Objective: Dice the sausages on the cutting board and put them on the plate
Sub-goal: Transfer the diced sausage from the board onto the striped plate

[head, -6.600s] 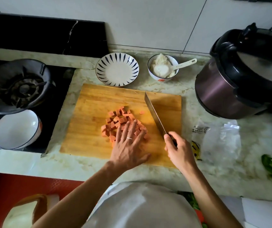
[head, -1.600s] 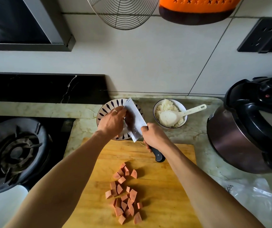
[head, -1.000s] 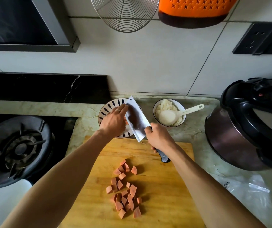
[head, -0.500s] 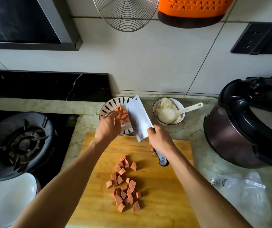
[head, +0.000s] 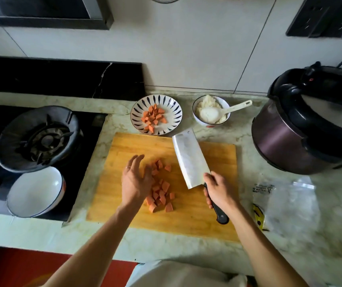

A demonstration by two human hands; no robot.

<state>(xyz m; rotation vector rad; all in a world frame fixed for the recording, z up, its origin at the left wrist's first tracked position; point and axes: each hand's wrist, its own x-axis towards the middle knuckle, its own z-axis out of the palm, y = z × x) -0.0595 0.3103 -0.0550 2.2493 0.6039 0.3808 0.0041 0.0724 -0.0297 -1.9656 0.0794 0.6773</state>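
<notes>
A wooden cutting board (head: 217, 212) lies in front of me with a heap of pink sausage cubes (head: 160, 190) near its middle. My left hand (head: 136, 180) hovers with straight fingers just left of the heap, palm toward it. My right hand (head: 219, 190) grips the black handle of a cleaver (head: 189, 160), whose wide blade lies flat-side up over the board, right of the cubes. Behind the board, the striped plate (head: 173, 109) holds a small pile of sausage cubes (head: 153, 118).
A bowl of rice with a white spoon (head: 211, 113) stands right of the plate. A pressure cooker (head: 302, 133) fills the right side. A gas burner (head: 39, 137) and a white bowl (head: 35, 191) sit left. A plastic bag (head: 288, 204) lies right of the board.
Both hands came back from the plate to the board. The cubes scraped off the cleaver now lie on the plate, and the blade is bare. The camera tilted down.
</notes>
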